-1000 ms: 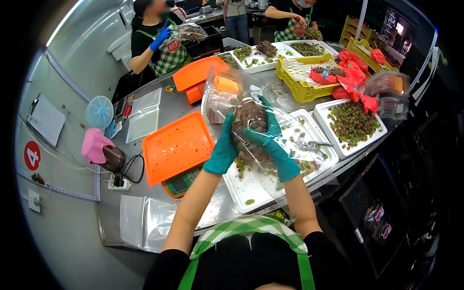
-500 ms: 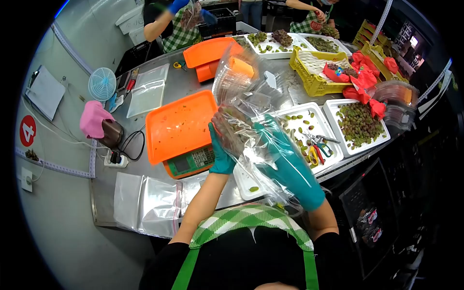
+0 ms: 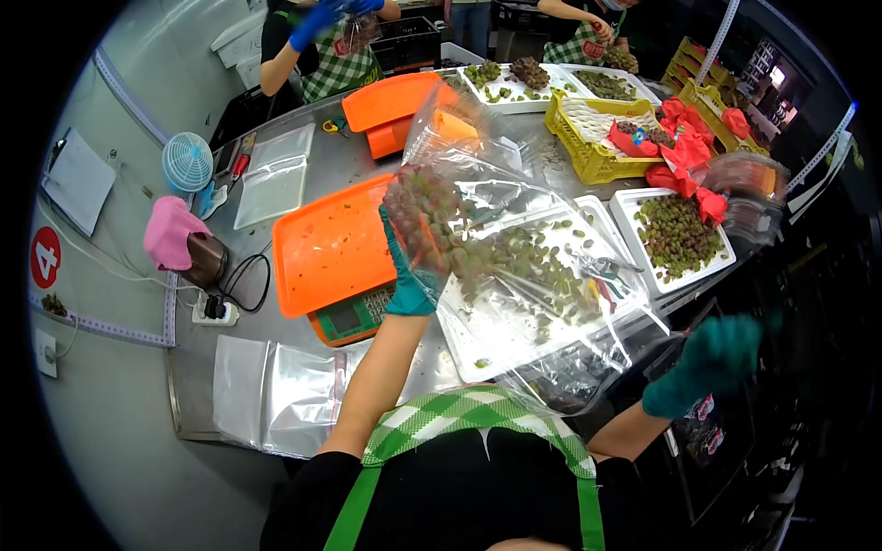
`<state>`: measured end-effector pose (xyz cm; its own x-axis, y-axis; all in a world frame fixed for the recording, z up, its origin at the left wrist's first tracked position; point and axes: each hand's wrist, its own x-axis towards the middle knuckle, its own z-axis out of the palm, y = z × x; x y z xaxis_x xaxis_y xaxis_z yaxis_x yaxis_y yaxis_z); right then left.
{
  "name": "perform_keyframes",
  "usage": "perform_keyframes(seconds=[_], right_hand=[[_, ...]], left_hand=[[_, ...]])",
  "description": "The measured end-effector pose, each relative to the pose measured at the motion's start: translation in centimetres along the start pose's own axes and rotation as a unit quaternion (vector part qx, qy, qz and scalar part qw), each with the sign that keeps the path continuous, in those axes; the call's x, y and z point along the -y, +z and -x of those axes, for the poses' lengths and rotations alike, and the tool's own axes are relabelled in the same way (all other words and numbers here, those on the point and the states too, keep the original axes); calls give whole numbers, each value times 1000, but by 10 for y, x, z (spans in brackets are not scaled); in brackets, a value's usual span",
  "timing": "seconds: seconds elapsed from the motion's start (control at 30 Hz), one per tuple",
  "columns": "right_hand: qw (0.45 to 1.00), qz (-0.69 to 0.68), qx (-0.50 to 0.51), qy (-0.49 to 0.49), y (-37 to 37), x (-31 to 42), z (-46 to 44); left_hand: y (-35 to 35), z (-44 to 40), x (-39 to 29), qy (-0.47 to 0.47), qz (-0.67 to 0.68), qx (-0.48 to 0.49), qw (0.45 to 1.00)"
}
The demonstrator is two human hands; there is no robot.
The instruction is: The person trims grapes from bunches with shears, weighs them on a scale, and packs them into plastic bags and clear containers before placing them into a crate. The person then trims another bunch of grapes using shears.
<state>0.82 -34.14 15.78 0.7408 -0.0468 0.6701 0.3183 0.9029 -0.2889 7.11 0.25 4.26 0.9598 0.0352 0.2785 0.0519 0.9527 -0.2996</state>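
A clear plastic bag (image 3: 514,197) spreads over the white tray (image 3: 464,344) in front of me. At its left end a bunch of reddish-green grapes (image 3: 427,216) shows through the film. My left hand (image 3: 411,280), in a teal glove, is closed around that end, supporting the grapes from the left; some fingers are hidden behind them. To the right of the bag, apart from it, my right hand (image 3: 712,363) hangs out past the table edge, also gloved in teal. Motion smears its fingers. Loose green grapes and tool handles show through the film in the tray.
An orange-topped scale (image 3: 331,243) stands left of the bag, with flat plastic bags (image 3: 276,390) near the front edge. A white tray of loose grapes (image 3: 680,234), a yellow crate (image 3: 597,165) and stacked clear containers (image 3: 753,188) lie right. Two people work across the table.
My right hand has come out of the bag and swung right, past the table edge. The bag now spreads wide over the tray, with the grapes in view at its left end.
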Motion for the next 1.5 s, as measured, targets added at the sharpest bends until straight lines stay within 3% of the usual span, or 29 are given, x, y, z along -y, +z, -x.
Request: perform_keyframes(seconds=[0.03, 0.13, 0.2, 0.27, 0.4, 0.47, 0.5, 0.53, 0.6, 0.7, 0.8, 0.83, 0.93, 1.07, 1.1, 1.2, 1.33, 1.37, 1.43, 1.5], right_hand=[[996, 46, -74, -34, -12, 0, -12], [922, 304, -241, -18, -29, -52, 6], [895, 381, -227, 58, -20, -99, 40], [897, 387, -158, 145, -4, -140, 60], [922, 303, -108, 214, 18, -188, 48], [940, 198, -148, 235, 16, -205, 40], [946, 129, -175, 238, 13, -209, 36], [925, 22, -162, 344, 9, -206, 32], [899, -141, -231, 345, 4, -216, 32], [915, -188, -168, 314, 11, -220, 26], [896, -210, -180, 347, -2, -217, 32], [869, -302, -168, 353, -10, -219, 36], [855, -289, -187, 389, -9, -217, 40], [871, -256, -188, 375, -18, -220, 49], [894, -210, -189, 349, -17, -223, 48], [906, -147, -209, 338, -60, -242, 62], [920, -99, -179, 334, -72, -230, 67], [910, -118, -194, 346, -53, -221, 55], [903, -275, -101, 315, -61, -223, 56], [914, -270, -56, 297, -52, -219, 48]], left_hand=[[-13, -1, -15, -29, -221, -18, 975], [-9, 3, -2, 16, -565, -13, 825], [4, 3, 5, 0, -274, 22, 961], [28, 1, 25, 48, -333, 6, 942], [71, 13, 70, 98, -418, -65, 901], [67, 13, 75, 202, -532, -156, 807], [80, 16, 90, 243, -610, -106, 746], [88, 18, 99, 281, -679, -55, 676], [85, 25, 102, 291, -756, -1, 586], [85, 36, 100, 291, -833, 44, 469], [85, 42, 103, 292, -808, 43, 511], [83, 40, 98, 315, -795, 45, 517], [78, 37, 82, 328, -811, -2, 484], [72, 45, 80, 311, -817, 19, 486], [72, 48, 83, 318, -818, 27, 479], [63, 54, 76, 334, -862, 65, 376], [49, 59, 74, 326, -836, 94, 432], [47, 60, 73, 317, -832, 86, 446], [43, 61, 71, 300, -824, 69, 475], [41, 59, 74, 297, -775, 26, 557]])
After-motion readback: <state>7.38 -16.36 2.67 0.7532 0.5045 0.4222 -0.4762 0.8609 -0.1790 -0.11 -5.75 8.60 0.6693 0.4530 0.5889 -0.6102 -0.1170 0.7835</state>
